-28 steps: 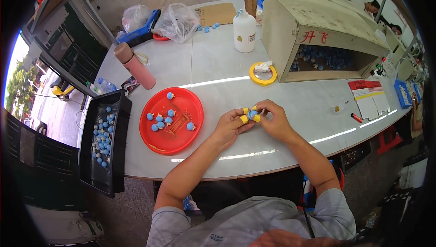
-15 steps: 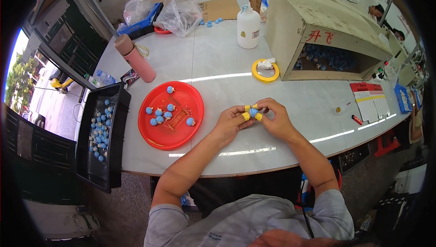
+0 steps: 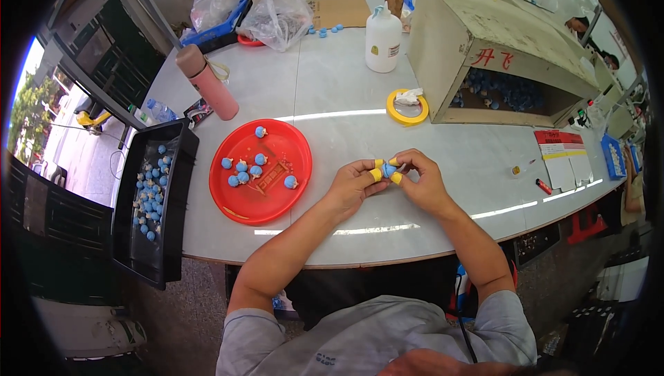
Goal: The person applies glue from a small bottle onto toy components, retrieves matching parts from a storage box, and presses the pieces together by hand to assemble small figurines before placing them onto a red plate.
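Between my two hands is a small blue ball-shaped piece [image 3: 389,169], partly hidden by the fingers. Thumb and forefinger of my left hand [image 3: 351,186] pinch it from one side. My right hand [image 3: 423,181] pinches it from the other side. Yellow tape wraps the thumb and forefinger tips of both hands. To the left lies a round red plate [image 3: 290,149] with several similar blue balls [image 3: 291,181], each bearing a pale tip. Beyond it a black tray [image 3: 173,231] holds many more of them.
A pink flask [image 3: 213,89] stands behind the plate. Further back are a white bottle [image 3: 382,44], a yellow tape roll [image 3: 407,117] and plastic bags [image 3: 277,20]. At right stands a beige box [image 3: 477,37] with blue pieces inside, near papers [image 3: 564,161] and a red marker [image 3: 543,186].
Both hands keep their pinch on the blue ball, with only slight finger movement. The whole view has shifted a little. The pieces on the plate look unchanged.
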Tool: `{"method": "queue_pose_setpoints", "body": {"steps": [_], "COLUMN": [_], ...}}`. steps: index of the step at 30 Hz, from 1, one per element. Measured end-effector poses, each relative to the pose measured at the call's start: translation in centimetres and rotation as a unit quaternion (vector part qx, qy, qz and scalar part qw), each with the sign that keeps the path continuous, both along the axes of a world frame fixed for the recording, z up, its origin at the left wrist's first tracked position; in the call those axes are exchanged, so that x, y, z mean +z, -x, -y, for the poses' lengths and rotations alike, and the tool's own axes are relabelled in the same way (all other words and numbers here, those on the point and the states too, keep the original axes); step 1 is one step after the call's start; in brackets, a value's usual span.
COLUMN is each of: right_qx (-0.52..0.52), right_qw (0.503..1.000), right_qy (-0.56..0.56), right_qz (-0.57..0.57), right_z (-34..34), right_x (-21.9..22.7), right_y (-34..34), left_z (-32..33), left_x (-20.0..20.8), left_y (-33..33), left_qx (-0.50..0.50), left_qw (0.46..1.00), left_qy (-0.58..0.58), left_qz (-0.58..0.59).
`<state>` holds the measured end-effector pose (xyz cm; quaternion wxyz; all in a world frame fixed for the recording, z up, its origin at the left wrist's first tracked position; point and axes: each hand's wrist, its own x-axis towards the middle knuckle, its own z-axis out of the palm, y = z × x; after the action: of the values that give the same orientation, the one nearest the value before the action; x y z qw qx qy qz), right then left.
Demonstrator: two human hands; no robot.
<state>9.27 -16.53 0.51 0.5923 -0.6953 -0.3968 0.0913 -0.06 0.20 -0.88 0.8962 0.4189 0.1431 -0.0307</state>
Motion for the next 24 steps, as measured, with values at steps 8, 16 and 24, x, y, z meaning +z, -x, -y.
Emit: {"method": "queue_pose_setpoints", "body": {"steps": [8,16,24], "right_qx": [-0.005,-0.010,-0.010], "right_qw": [1.000,1.000,0.996], "right_qy": [-0.016,0.002,-0.005], "right_qz": [-0.005,0.008,0.083], "right_z": [-0.20,-0.06,0.08], "right_x": [-0.07,-0.16,0.49], "right_y": [0.17,0.15,0.60], "left_z": [0.01,0.00,-0.04], "left_x": [-0.28,-0.36,-0.90], "left_y": [-0.01,0.17,0.18], "left_qx": [0.005,0.023,0.021], "left_qw": [1.000,0.996,0.996], "left_qy": [-0.009,-0.065,-0.068], "left_qz": [0.001,0.054,0.060]}}
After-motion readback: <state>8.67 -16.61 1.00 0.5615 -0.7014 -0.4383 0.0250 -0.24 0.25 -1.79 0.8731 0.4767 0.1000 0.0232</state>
